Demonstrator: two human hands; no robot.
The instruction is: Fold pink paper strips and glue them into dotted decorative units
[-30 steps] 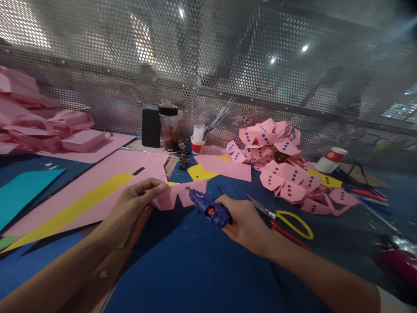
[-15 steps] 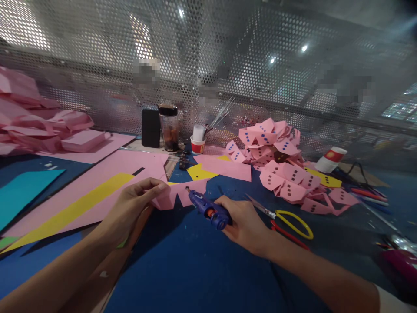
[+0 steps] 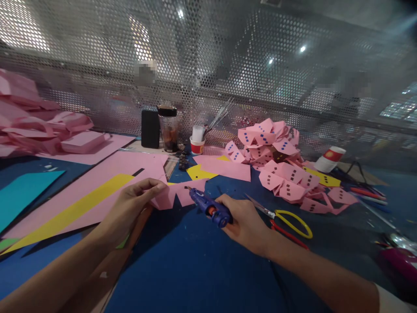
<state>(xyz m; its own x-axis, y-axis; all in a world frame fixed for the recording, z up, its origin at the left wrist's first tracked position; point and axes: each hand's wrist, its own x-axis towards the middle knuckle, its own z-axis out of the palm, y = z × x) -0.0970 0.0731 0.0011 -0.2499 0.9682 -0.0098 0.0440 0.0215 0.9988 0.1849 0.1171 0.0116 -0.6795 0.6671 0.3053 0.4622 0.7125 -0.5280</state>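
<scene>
Glue gun (image 3: 210, 208) in my right hand (image 3: 246, 221), its blue body gripped with the fingers wrapped round the handle, I point the nozzle up and to the left at a notched pink strip (image 3: 184, 195). The tip is right by a small dark square on that strip; I can't tell whether the two touch. My left hand (image 3: 130, 203) is nearly closed, pinching the strip's left end between thumb and fingers, so that the rest reaches out to the right above the blue counter (image 3: 182, 269). Just beyond my right hand lie open scissors (image 3: 273, 214) with one yellow and one red handle. Farther off on that side, folded pink pieces (image 3: 289, 189) with dark squares are heaped up, a tilted red-and-white cup (image 3: 329, 159) next to them. Past my left hand, a long yellow strip (image 3: 87, 198) lies across a large pink sheet (image 3: 140, 161), with a teal sheet (image 3: 28, 187) to its left. At the back, a black-lidded jar (image 3: 168, 130) stands by a black box (image 3: 150, 129), before a perforated metal panel (image 3: 195, 65).
</scene>
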